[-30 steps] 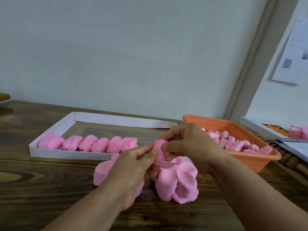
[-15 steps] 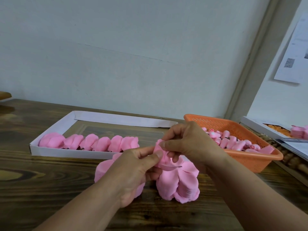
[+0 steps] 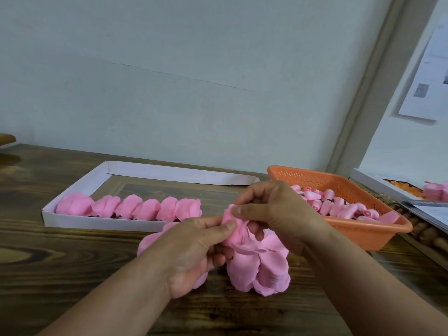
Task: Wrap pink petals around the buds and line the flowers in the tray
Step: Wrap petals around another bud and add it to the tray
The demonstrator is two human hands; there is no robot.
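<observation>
**Petal wrap in progress above the table; six flowers lined in the tray**

The left hand (image 3: 194, 251) and right hand (image 3: 274, 214) meet over the wooden table (image 3: 60, 275), both pinching one half-wrapped flower (image 3: 234, 232). The left thumb (image 3: 218, 230) presses the pink wrap from the near left side, with the remaining left fingers curled beneath it. The right thumb (image 3: 244, 210) lies across the flower's top edge, and the right fingers curl over and behind it — their tips are hidden. The bud inside cannot be made out.

Directly below the hands, a stack of loose pink petals (image 3: 261, 272) rests on the table, partly covered by the left palm.

The white tray (image 3: 72, 220) sits beyond the hands to the left. Six finished flowers (image 3: 131, 209) lie along its near wall in one row, each touching the next.

The orange basket (image 3: 373, 229) stands to the right, just behind the right wrist — it holds a heap of pink buds (image 3: 339, 207).
</observation>
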